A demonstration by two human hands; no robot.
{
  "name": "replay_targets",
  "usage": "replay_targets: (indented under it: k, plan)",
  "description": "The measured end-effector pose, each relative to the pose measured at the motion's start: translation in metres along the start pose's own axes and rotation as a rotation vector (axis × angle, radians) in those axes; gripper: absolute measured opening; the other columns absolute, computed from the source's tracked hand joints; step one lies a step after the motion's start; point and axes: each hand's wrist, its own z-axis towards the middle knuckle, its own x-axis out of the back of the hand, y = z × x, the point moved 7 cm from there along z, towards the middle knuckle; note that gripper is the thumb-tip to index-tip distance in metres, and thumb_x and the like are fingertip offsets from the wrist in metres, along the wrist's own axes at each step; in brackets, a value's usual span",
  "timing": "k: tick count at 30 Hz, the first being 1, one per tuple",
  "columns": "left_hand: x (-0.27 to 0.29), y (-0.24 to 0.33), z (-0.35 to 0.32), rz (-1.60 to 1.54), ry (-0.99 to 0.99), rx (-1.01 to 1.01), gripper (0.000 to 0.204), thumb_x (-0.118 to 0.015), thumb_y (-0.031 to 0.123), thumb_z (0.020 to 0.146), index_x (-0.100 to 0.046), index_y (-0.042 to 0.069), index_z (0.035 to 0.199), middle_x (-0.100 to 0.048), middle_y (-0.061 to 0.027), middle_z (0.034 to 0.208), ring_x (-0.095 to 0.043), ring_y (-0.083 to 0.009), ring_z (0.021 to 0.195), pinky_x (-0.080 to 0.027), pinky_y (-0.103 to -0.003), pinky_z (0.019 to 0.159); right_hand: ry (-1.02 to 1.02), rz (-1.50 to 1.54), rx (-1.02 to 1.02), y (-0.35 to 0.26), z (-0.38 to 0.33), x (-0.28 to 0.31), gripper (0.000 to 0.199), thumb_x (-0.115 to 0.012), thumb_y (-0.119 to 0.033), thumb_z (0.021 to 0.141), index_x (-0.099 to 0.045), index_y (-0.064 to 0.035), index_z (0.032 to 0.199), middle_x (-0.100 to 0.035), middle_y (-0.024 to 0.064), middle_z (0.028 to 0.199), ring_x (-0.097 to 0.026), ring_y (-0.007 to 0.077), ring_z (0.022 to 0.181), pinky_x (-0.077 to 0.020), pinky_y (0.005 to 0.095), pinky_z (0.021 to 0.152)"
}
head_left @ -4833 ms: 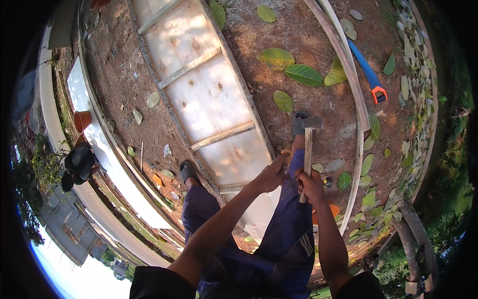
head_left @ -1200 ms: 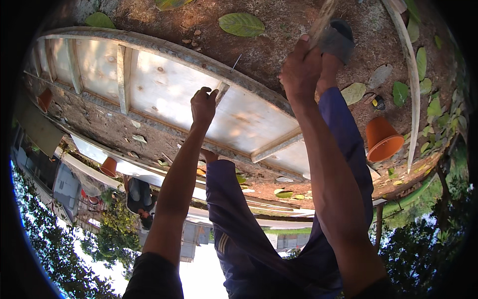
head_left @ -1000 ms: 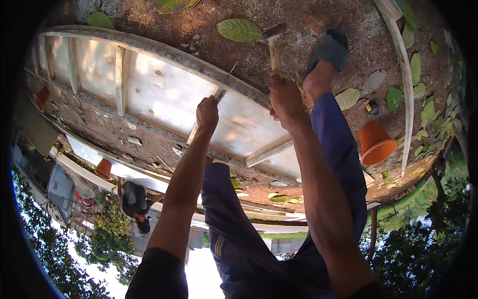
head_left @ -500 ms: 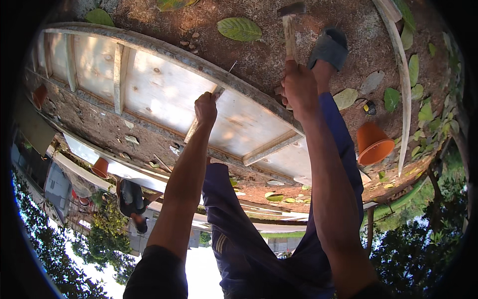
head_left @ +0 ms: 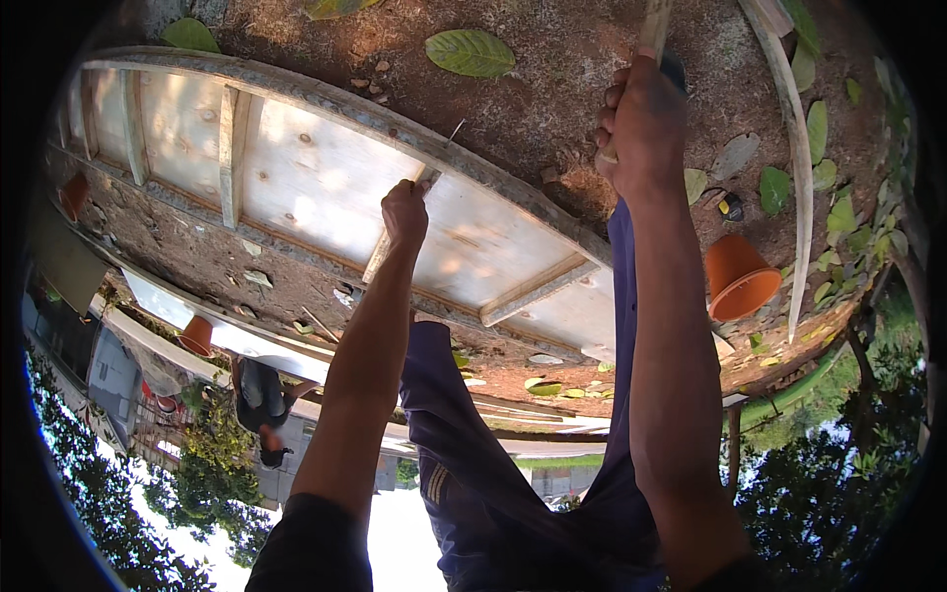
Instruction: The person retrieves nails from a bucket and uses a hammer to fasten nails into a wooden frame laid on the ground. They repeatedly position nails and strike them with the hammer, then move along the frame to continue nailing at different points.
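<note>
My left hand [head_left: 404, 212] is closed around a short wooden crosspiece [head_left: 377, 259] in a long framed plywood panel [head_left: 316, 187]. Just beyond that hand, a nail [head_left: 457, 130] sticks out of the panel's far edge rail [head_left: 385, 123], tilted. My right hand [head_left: 643, 128] grips the wooden handle of a hammer [head_left: 655, 28], held up to the right of the nail and apart from the panel. The hammer's head is out of the picture. Other crosspieces [head_left: 235, 158] divide the panel into bays.
To the right are an orange plant pot [head_left: 738, 278], a black and yellow tape measure [head_left: 730, 208] and a long wooden strip [head_left: 794, 158]. Leaves [head_left: 470, 55] lie on the soil. Another person [head_left: 261, 400] is at the left, near a second orange pot [head_left: 197, 335].
My right hand has swung up and to the right with the hammer, taking its head out of view. My left hand keeps its hold on the crosspiece.
</note>
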Motion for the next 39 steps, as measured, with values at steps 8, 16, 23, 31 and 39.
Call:
replay_targets:
  k: [8, 16, 23, 31, 39]
  plan:
    - [-0.013, 0.015, 0.001, 0.019, -0.054, -0.037, 0.033, -0.066, 0.027, 0.090, -0.062, -0.002, 0.077, -0.065, -0.0229, 0.079, -0.062, -0.0417, 0.076, -0.047, -0.047, 0.069, -0.322, -0.777, -0.178, 0.161, -0.040, -0.019, 0.045, -0.041, -0.040, 0.102, -0.052, 0.0013, 0.088, -0.055, 0.0112, 0.065, -0.059, 0.0203, 0.053, -0.0478, 0.0359, 0.046]
    - [-0.010, -0.019, 0.010, 0.107, -0.029, -0.103, 0.032, -0.067, 0.028, 0.089, -0.065, -0.002, 0.078, -0.066, -0.0232, 0.080, -0.063, -0.0424, 0.076, -0.047, -0.048, 0.070, 0.213, 0.067, 0.342, -0.073, -0.015, 0.011, 0.033, -0.046, -0.039, 0.102, -0.051, -0.0072, 0.097, -0.047, 0.0016, 0.067, -0.044, 0.0103, 0.051, -0.0407, 0.0281, 0.047]
    - [-0.024, -0.021, 0.020, 0.152, -0.042, -0.247, 0.032, -0.069, 0.028, 0.087, -0.066, -0.002, 0.078, -0.066, -0.0243, 0.081, -0.064, -0.0422, 0.078, -0.048, -0.047, 0.071, -0.339, -0.895, -0.169, 0.167, -0.045, -0.038, 0.050, -0.041, -0.042, 0.101, -0.059, 0.0040, 0.096, -0.065, 0.0235, 0.096, -0.066, 0.0325, 0.098, -0.0519, 0.0433, 0.081]
    - [-0.005, 0.006, 0.008, -0.006, -0.125, 0.068, 0.033, -0.068, 0.030, 0.088, -0.068, -0.002, 0.079, -0.067, -0.0241, 0.079, -0.065, -0.0408, 0.075, -0.049, -0.047, 0.070, 0.094, 0.274, 0.447, -0.047, 0.004, 0.019, 0.032, -0.043, -0.038, 0.104, -0.053, -0.0073, 0.097, -0.054, 0.0053, 0.077, -0.050, 0.0109, 0.061, -0.0455, 0.0302, 0.052]
    - [-0.009, -0.006, 0.013, 0.025, -0.134, -0.084, 0.032, -0.070, 0.028, 0.087, -0.067, -0.002, 0.079, -0.067, -0.0220, 0.078, -0.065, -0.0379, 0.071, -0.049, -0.046, 0.068, -0.051, -0.590, -0.144, 0.092, -0.038, -0.008, 0.039, -0.042, -0.038, 0.103, -0.055, -0.0014, 0.101, -0.059, 0.0134, 0.085, -0.057, 0.0226, 0.073, -0.0482, 0.0373, 0.066]
